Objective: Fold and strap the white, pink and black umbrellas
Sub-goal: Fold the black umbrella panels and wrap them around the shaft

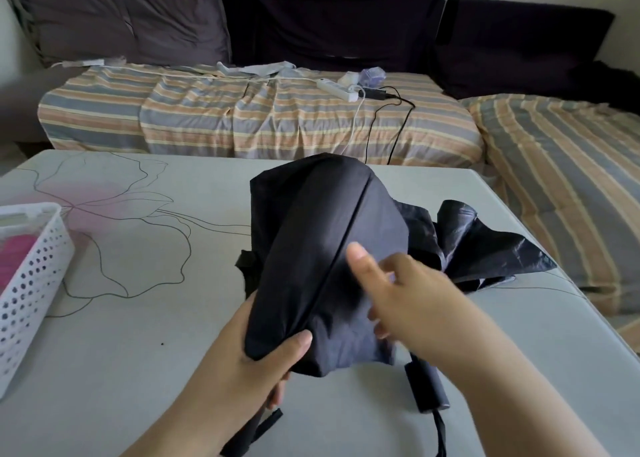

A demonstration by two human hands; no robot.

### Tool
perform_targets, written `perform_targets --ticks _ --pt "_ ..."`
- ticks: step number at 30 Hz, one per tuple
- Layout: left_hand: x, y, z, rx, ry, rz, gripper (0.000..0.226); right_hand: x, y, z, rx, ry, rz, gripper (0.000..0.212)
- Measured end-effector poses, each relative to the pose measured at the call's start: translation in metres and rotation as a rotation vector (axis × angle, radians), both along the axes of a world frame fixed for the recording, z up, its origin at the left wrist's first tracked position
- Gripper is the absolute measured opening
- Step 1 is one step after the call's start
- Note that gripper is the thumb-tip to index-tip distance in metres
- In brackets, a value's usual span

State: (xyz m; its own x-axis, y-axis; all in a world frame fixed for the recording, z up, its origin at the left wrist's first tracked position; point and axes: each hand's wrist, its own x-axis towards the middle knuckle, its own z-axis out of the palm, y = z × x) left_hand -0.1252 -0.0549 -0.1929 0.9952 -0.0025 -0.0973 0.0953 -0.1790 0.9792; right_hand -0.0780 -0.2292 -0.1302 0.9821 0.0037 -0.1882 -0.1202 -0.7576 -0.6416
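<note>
Left hand (256, 359) gripping black umbrella (322, 248) canopy (thumb on top), right hand (408, 304) loosely spread, touching fabric

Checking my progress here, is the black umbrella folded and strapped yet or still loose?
Still loose. The black umbrella has canopy panels splaying out rightward, unwrapped; the left hand grips its lower fabric. No strap is fastened around it.

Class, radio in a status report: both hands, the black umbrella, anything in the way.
Left hand grips black umbrella canopy. Right hand open, fingers on the fabric. Umbrella unstrapped, folds loose. White basket off left, not obstructing.
</note>
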Motion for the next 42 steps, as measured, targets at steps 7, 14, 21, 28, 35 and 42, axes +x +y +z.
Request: perform_targets --ticks 7,14,21,28,35,42 --pt "-0.012 -0.02 -0.009 0.224 -0.084 -0.041 0.063 0.005 0.029 -0.034 0.824 0.125 -0.175 0.062" --pt "-0.018 -0.033 0.005 0.308 -0.086 -0.068 0.085 0.007 0.03 -0.032 1.258 0.077 -0.404 0.02" --pt "-0.013 -0.02 -0.008 -0.184 0.244 0.301 0.058 0.014 0.02 -0.03 1.345 0.101 -0.471 0.022" --pt "0.001 -0.025 -0.004 -0.179 0.332 -0.016 0.074 0.013 0.019 -0.033 1.413 0.272 -0.378 0.026" --pt "-0.002 -0.031 -0.006 -0.121 0.188 0.071 0.035 0.019 0.013 -0.024 1.33 0.039 -0.367 0.028" --pt "-0.004 -0.025 -0.02 0.228 0.253 0.045 0.038 0.027 0.001 -0.032 1.252 -0.109 -0.433 0.03"
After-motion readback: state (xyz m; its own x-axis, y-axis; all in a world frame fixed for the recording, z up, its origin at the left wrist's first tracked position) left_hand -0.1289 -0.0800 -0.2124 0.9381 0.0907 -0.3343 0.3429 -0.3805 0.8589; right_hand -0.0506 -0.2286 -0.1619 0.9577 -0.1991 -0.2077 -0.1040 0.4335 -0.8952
